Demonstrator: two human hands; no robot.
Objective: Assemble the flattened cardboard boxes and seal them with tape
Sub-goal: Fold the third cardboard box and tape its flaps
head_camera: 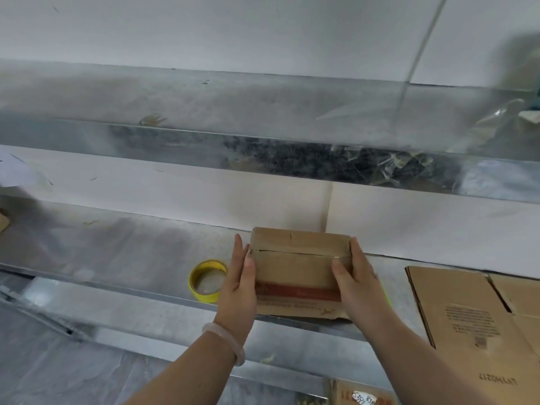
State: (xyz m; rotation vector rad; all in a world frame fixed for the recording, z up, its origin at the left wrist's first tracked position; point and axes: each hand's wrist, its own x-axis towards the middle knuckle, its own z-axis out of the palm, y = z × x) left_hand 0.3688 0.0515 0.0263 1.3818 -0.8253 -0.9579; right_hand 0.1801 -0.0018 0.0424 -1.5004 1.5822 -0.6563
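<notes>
Cardboard box (301,268) pressed between flat-fingered left grip (238,277) and right grip (356,276), nothing clutched. Imo keep flaps flush, tape (206,297) is beside.

Soft, even daylight; motion blur and wide-angle bending toward edges.

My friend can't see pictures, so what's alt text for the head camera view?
A person's left grip and right grip press the sides of an assembled cardboard box on a metal table. A yellow tape roll lies left of it, flattened boxes to the right.
</notes>
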